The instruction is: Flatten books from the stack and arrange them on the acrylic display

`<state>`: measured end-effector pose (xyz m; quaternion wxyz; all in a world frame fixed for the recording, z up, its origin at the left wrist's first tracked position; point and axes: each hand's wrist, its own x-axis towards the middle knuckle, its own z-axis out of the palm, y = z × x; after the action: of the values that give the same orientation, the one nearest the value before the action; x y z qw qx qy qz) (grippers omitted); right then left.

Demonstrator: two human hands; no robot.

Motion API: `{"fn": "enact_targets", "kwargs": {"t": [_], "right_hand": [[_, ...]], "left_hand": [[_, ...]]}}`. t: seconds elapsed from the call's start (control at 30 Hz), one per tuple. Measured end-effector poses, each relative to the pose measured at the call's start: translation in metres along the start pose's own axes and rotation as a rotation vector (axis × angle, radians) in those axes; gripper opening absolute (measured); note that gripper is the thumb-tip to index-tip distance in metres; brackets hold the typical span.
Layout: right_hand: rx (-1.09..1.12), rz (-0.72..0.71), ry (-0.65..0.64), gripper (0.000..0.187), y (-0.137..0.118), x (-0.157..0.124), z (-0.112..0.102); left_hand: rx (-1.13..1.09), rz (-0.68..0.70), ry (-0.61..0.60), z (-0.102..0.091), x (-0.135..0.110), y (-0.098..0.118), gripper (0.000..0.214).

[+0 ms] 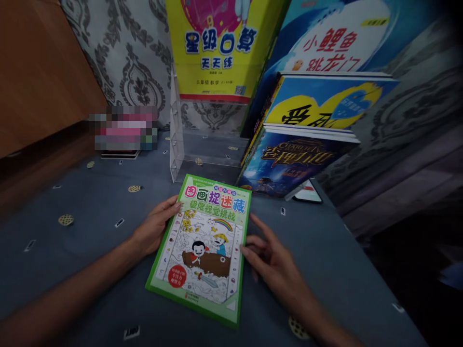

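Note:
A green-bordered picture book (206,250) with a cartoon cover and Chinese lettering is face up and slightly tilted, in front of a clear tiered rack (175,144). My left hand (155,224) grips its left edge, the thumb along the side and the other fingers partly hidden. At the right edge, my right hand (269,250) has its thumb and index finger against the book, while the remaining fingers curl beside it. Whether the book's underside rests on the cloth or is raised a little, I cannot tell.
Several books, among them a dark blue one (289,161) and a yellow-and-blue one (325,103), stand in the rack's right side. Behind stands a yellow workbook (217,53). A blurred-out stack (121,130) lies at back left. A phone-like object (308,192) sits beside the rack on the patterned tablecloth (90,255).

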<state>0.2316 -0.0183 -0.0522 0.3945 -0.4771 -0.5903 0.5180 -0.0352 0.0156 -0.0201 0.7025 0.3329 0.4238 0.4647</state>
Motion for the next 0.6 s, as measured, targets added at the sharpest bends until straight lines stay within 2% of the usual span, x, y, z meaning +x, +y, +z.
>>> {"fn": "enact_targets", "kwargs": {"t": [0.1, 0.2, 0.3, 0.4, 0.5, 0.6], "right_hand": [[0.258, 0.150, -0.150, 0.062, -0.010, 0.001, 0.000], [0.442, 0.232, -0.212, 0.051, -0.019, 0.002, 0.001], [0.570, 0.271, -0.237, 0.043, -0.023, 0.001, 0.002], [0.665, 0.288, -0.251, 0.036, -0.023, 0.001, 0.004], [0.714, 0.292, -0.242, 0.033, -0.022, 0.001, 0.006], [0.721, 0.282, -0.244, 0.031, -0.023, 0.000, 0.006]], "left_hand": [[-0.005, -0.003, 0.021, -0.001, -0.001, 0.000, 0.039], [-0.014, -0.014, 0.026, -0.003, -0.001, 0.000, 0.036], [-0.044, -0.021, -0.004, -0.003, -0.003, 0.001, 0.032], [-0.087, -0.019, -0.083, -0.003, -0.005, 0.003, 0.031], [-0.133, -0.018, -0.173, -0.002, -0.007, 0.004, 0.035], [-0.147, -0.017, -0.199, -0.004, -0.008, 0.004, 0.037]]}}
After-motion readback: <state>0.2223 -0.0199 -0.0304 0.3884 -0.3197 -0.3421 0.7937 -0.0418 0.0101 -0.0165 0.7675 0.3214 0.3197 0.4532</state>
